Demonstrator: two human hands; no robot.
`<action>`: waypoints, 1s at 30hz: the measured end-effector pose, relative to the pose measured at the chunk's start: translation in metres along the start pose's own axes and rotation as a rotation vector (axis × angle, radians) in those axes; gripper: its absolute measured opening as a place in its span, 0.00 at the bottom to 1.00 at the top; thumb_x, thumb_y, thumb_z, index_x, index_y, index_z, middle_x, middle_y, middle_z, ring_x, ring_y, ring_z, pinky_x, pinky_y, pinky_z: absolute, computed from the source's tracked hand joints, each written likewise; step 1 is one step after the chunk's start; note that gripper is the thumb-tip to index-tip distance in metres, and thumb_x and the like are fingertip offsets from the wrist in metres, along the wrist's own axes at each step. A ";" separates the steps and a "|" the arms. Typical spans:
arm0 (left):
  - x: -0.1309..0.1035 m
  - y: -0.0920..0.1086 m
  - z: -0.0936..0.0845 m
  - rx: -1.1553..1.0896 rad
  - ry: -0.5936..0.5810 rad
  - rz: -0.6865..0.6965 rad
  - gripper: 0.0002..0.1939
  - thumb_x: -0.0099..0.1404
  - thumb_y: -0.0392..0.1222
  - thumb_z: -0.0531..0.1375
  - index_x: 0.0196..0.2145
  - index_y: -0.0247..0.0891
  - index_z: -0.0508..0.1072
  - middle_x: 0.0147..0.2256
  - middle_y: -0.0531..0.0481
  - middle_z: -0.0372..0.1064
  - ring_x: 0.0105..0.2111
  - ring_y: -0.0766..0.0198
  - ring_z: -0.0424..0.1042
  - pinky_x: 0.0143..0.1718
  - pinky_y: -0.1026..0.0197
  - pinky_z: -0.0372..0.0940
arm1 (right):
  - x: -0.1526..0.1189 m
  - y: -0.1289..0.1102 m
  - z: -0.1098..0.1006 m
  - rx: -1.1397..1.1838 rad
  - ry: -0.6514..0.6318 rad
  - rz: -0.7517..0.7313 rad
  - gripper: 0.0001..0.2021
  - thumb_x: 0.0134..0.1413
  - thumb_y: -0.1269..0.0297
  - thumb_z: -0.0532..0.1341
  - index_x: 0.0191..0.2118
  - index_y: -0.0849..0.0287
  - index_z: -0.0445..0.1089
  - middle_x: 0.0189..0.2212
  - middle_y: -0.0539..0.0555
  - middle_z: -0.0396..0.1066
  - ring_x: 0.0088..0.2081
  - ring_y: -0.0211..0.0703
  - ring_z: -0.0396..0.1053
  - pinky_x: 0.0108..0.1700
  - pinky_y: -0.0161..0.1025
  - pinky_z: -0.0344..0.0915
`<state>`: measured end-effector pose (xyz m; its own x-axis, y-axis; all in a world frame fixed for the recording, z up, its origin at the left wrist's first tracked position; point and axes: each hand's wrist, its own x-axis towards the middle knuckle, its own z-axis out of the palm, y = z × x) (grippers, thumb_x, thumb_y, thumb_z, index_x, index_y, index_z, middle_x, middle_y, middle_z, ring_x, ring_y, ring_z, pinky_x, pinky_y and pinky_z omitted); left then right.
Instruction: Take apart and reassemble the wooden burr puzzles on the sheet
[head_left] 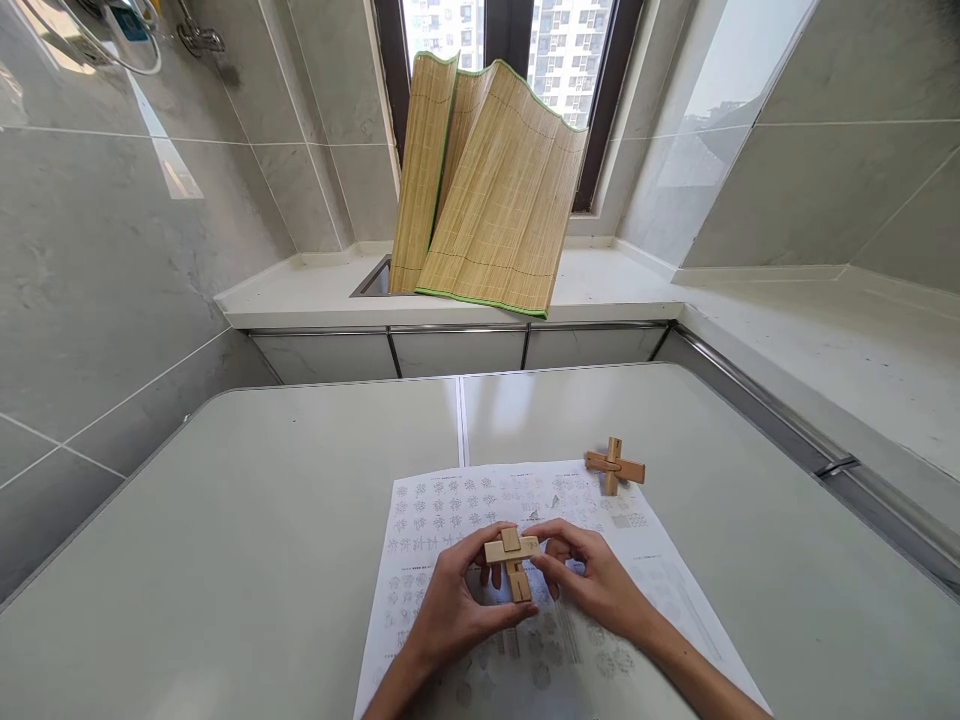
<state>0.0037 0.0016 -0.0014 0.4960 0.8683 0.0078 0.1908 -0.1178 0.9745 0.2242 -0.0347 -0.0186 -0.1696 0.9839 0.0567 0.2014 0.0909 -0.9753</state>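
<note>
A light wooden burr puzzle (513, 548) of interlocking pieces is held up over a printed sheet (420, 500). My left hand (465, 600) grips it, with the thumb under its lower end and the fingers at its top and behind. From the other side, my right hand (589, 575) pinches the right end of its crosspiece between thumb and fingers. A second, darker wooden burr puzzle (615, 466), shaped like a cross, lies on the sheet's upper right edge, apart from both hands.
The sheet of small printed figures lies on a glossy pale table (247, 520) with a seam down its middle. Beyond it, a folded bamboo mat (502, 210) leans against the window above a white ledge (615, 285). A metal rail (757, 385) runs along the right.
</note>
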 end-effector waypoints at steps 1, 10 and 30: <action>0.000 0.000 0.000 0.007 0.002 -0.002 0.40 0.50 0.45 0.78 0.60 0.40 0.75 0.50 0.42 0.79 0.46 0.50 0.79 0.50 0.51 0.75 | 0.000 0.000 0.000 0.000 0.000 0.001 0.18 0.69 0.48 0.61 0.51 0.57 0.74 0.22 0.46 0.70 0.26 0.41 0.71 0.34 0.38 0.64; 0.000 -0.002 0.000 0.016 -0.002 0.006 0.40 0.50 0.47 0.78 0.60 0.40 0.75 0.52 0.41 0.79 0.51 0.46 0.77 0.56 0.46 0.73 | 0.000 0.003 0.001 -0.028 0.024 -0.023 0.18 0.69 0.48 0.61 0.51 0.57 0.74 0.22 0.47 0.71 0.26 0.41 0.71 0.35 0.38 0.63; 0.000 -0.001 0.002 0.029 0.008 0.029 0.39 0.50 0.43 0.77 0.59 0.38 0.75 0.38 0.49 0.78 0.33 0.62 0.73 0.39 0.60 0.73 | 0.001 0.001 0.003 -0.034 0.029 -0.016 0.18 0.70 0.48 0.60 0.51 0.57 0.75 0.22 0.47 0.71 0.26 0.41 0.70 0.34 0.38 0.65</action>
<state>0.0050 0.0012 -0.0023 0.4952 0.8680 0.0380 0.2008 -0.1568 0.9670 0.2216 -0.0346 -0.0200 -0.1454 0.9862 0.0792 0.2316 0.1118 -0.9664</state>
